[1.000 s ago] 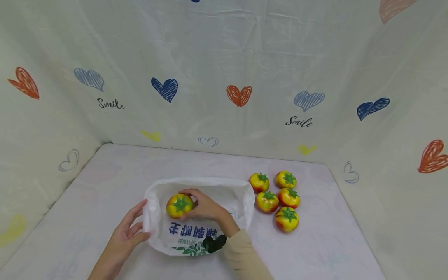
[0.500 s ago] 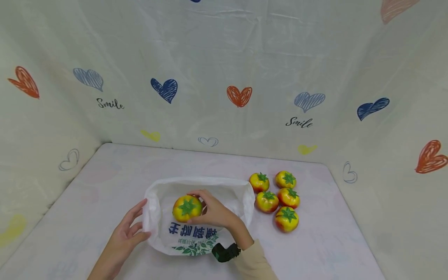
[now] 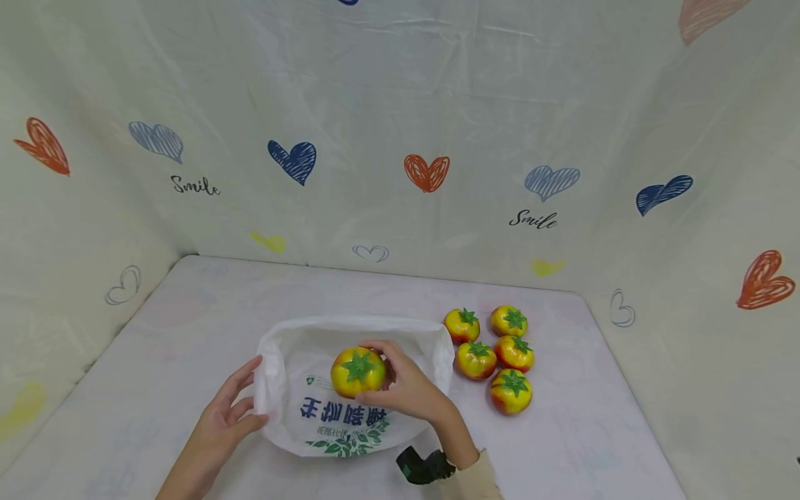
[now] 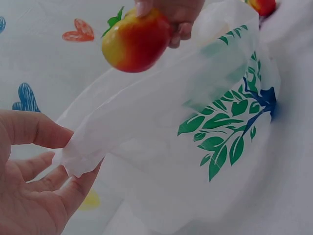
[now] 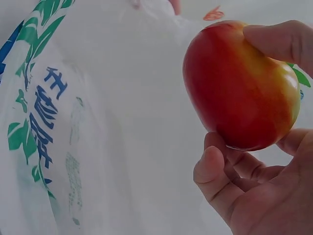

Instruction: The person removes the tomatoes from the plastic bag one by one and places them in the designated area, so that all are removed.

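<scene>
My right hand (image 3: 409, 385) grips a yellow-and-red tomato (image 3: 358, 372) with a green star-shaped leaf top. It holds the tomato over the open mouth of a white plastic bag (image 3: 294, 444). Thumb on one side and fingers on the other, as the right wrist view shows, hold the tomato (image 5: 239, 88) above the bag. At the bag's left end, my left hand (image 3: 228, 417) pinches the rim. The left wrist view shows the bag's edge between the left hand's (image 4: 39, 181) thumb and fingers. Green leaves and dark blue characters are printed on the bag.
Several more tomatoes (image 3: 478, 361) stand in a cluster on the table (image 3: 562, 451), just right of the bag. A pale curtain (image 3: 475, 125) printed with hearts surrounds the table at the back and sides. A dark device (image 3: 425, 467) sits at my right wrist.
My right hand has moved to the right with the tomato, which now looks larger and nearer the head camera. My left hand has stayed at the bag's rim.
</scene>
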Motion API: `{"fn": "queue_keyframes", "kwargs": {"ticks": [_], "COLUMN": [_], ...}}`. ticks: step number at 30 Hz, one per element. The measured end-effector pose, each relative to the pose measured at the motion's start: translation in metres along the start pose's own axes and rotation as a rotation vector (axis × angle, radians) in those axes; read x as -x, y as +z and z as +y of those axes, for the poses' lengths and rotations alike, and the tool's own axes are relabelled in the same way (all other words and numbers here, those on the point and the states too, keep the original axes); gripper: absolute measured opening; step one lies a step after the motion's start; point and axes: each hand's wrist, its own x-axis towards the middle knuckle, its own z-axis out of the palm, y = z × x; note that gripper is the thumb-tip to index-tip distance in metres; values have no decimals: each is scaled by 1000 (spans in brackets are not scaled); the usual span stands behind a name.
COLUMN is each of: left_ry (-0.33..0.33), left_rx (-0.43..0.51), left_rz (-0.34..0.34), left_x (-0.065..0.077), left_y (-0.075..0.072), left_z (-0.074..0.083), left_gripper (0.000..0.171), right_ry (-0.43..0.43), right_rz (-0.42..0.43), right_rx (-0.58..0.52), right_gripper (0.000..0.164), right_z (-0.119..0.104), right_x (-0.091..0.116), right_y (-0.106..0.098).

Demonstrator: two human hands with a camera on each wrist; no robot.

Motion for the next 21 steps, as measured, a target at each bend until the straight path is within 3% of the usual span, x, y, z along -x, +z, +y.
{"fn": "queue_keyframes", "kwargs": {"ticks": [10,15,21], "left_ry": [-35,-26,-11], "left_rx": [-16,-19,-16], "left_rz": [4,6,8], "left_x": [0,0,0], "left_y": [1,2,3], "left_z": [-1,-2,-4], "left_gripper": [78,78,78], "right_ry": [33,38,107], "right_rz": [81,139,226], "right_rx": [-64,-75,-85], "right_gripper": [64,65,66], "right_z": [6,13,20], "right_x": [26,39,56], "right_y": [-13,-19,-25]}}
